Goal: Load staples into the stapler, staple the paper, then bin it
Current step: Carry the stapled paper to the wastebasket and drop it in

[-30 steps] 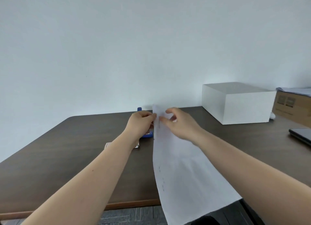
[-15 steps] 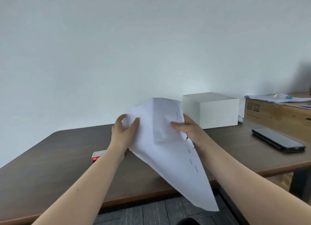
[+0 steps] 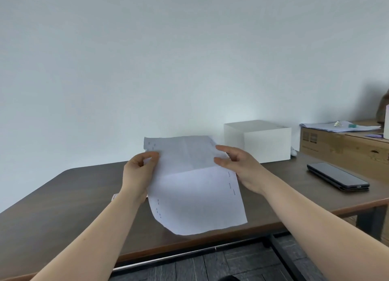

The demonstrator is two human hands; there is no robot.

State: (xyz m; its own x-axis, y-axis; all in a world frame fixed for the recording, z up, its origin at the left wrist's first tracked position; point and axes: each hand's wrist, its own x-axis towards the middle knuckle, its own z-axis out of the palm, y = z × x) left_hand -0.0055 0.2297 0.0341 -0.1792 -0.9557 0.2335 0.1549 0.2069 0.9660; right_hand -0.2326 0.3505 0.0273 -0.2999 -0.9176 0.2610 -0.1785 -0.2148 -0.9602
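Note:
A white sheet of paper (image 3: 195, 188) with fold creases and several staples along its edges hangs in the air above the dark wooden table (image 3: 63, 207). My left hand (image 3: 139, 173) pinches its upper left edge between thumb and fingers. My right hand (image 3: 237, 167) grips its upper right edge. A corner of the staple box (image 3: 115, 196) peeks out beside my left wrist. The stapler is hidden behind the paper and my hands.
A white box (image 3: 261, 142) stands at the back of the table. To the right lie a dark phone (image 3: 339, 176) and a cardboard box (image 3: 345, 148) with papers on top. The table's front edge and a metal bar run below my arms. No bin is in view.
The paper has been lifted off the table and spread out flat between both hands. The view has swung to the right, showing more of the phone and cardboard box.

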